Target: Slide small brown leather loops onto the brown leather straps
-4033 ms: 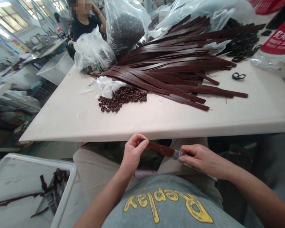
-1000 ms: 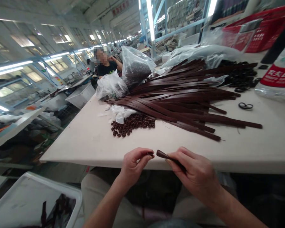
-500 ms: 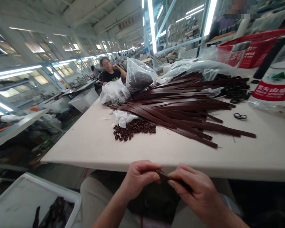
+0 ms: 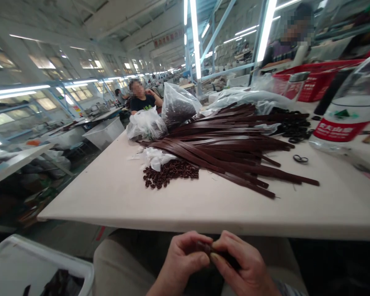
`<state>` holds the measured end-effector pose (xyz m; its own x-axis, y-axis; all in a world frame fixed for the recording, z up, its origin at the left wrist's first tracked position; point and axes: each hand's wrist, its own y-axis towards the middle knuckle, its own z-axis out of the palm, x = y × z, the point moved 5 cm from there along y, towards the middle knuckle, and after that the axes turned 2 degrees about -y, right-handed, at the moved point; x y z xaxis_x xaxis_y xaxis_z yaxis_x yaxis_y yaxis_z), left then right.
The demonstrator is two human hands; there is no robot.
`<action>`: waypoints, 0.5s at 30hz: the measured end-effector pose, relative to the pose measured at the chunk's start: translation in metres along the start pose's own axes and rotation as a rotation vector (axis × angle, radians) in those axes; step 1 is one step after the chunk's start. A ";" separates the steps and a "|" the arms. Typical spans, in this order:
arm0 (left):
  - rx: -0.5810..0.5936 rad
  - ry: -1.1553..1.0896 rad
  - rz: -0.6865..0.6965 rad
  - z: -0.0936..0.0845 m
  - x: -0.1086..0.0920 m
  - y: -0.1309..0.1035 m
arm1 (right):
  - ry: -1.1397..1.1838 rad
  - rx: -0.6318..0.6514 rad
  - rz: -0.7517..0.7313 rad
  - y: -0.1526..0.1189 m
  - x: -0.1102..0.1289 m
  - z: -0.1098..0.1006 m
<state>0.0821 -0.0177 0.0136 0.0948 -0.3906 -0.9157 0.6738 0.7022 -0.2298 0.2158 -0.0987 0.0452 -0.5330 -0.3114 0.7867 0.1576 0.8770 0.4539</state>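
Note:
My left hand (image 4: 188, 259) and my right hand (image 4: 239, 259) meet in front of the table's near edge, over my lap. Both are closed on a dark brown strap (image 4: 207, 247), pinched between thumbs and fingers. Most of the strap is hidden by the fingers. On the table beyond lies a fan of long dark brown straps (image 4: 222, 154). Left of it sits a pile of small brown loops (image 4: 169, 172), with crumpled white plastic (image 4: 156, 158) against it.
The pale table (image 4: 111, 197) spans the view. Clear bags (image 4: 179, 102) stand at its back. Black rings (image 4: 292, 127), a large bottle (image 4: 342, 123) and a red basket (image 4: 320, 74) are at right. A white bin (image 4: 49, 259) holds dark pieces at lower left. A person (image 4: 143, 98) sits across.
My hands have come closer together, and the right has moved left toward the other. The strap shows less between them. The camera view has shifted slightly.

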 end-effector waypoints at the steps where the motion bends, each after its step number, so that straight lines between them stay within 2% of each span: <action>1: -0.023 0.020 0.031 -0.002 -0.001 -0.002 | 0.022 0.010 0.035 0.002 0.001 0.001; 4: -0.046 0.166 0.109 -0.007 -0.013 -0.006 | 0.076 0.083 0.105 0.006 0.004 0.001; 7: -0.040 0.237 0.145 -0.013 -0.022 -0.006 | 0.060 0.163 0.087 0.007 0.006 -0.003; 11: -0.092 0.324 0.174 -0.026 -0.022 -0.008 | -0.009 0.236 0.106 0.003 -0.001 -0.006; 15: -0.099 0.398 0.149 -0.029 -0.021 -0.010 | -0.091 0.246 0.066 0.002 -0.003 -0.002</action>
<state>0.0521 0.0011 0.0258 -0.1174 -0.0345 -0.9925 0.5988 0.7948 -0.0985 0.2190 -0.0971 0.0446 -0.6028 -0.2263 0.7651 -0.0063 0.9602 0.2791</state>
